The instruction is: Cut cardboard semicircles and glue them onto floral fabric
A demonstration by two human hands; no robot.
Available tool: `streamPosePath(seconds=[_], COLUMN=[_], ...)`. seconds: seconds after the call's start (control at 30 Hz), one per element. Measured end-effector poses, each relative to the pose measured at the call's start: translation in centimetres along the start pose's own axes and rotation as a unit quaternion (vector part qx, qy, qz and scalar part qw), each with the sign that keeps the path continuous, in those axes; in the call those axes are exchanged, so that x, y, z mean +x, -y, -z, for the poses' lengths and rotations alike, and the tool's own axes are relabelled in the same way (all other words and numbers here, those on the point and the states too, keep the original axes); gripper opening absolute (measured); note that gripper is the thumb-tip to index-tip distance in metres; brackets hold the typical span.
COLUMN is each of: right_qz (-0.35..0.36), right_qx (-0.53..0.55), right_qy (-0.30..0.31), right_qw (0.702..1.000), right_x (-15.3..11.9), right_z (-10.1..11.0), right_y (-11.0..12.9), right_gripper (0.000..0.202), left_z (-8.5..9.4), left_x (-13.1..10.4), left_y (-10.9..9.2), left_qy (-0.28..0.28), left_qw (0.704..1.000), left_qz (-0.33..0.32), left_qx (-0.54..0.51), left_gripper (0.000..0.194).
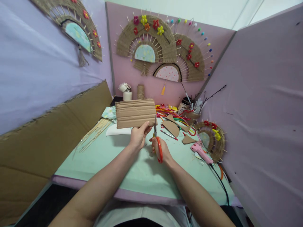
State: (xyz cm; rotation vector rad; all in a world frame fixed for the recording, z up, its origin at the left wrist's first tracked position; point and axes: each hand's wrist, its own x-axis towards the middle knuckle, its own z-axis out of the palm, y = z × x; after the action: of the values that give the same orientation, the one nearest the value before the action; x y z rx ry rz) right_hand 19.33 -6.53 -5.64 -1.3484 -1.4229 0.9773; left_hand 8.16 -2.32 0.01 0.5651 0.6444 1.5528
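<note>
My left hand (139,135) pinches the lower edge of a ribbed brown cardboard piece (135,113), which it holds up above the table. In my right hand (161,148) is a pair of scissors (159,150) with orange handles. Their blades point upward at the right edge of the cardboard, where a narrow strip shows beyond them. Just right of the scissors, a pen (169,135) lies on the table near a curved cardboard cutout (170,127).
Bamboo sticks (94,132) and white paper (117,130) lie left on the green table (94,164). A pink glue gun (201,153) with a black cord lies right, beside a twine fan (219,145). Behind are colourful pipe cleaners (165,110), a twine spool (140,91) and a white bottle (127,94).
</note>
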Motion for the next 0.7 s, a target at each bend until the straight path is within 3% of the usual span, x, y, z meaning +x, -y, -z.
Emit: streamPosePath(seconds=[0.5, 0.7], right_qz=[-0.026, -0.04], right_qx=[-0.031, 0.002], right_qy=[-0.019, -0.018], right_qw=[0.999, 0.999], right_x=[-0.36, -0.39], right_z=[0.0, -0.04], right_y=[0.76, 0.74], right_gripper=[0.048, 0.046], left_z=[-0.48, -0.33], left_x=[-0.53, -0.47], left_y=[-0.41, -0.34], left_qy=[-0.008, -0.004], left_qw=[1.0, 1.0], left_qz=[0.011, 0.014], left_qx=[-0.016, -0.013], left_gripper=[0.021, 0.022])
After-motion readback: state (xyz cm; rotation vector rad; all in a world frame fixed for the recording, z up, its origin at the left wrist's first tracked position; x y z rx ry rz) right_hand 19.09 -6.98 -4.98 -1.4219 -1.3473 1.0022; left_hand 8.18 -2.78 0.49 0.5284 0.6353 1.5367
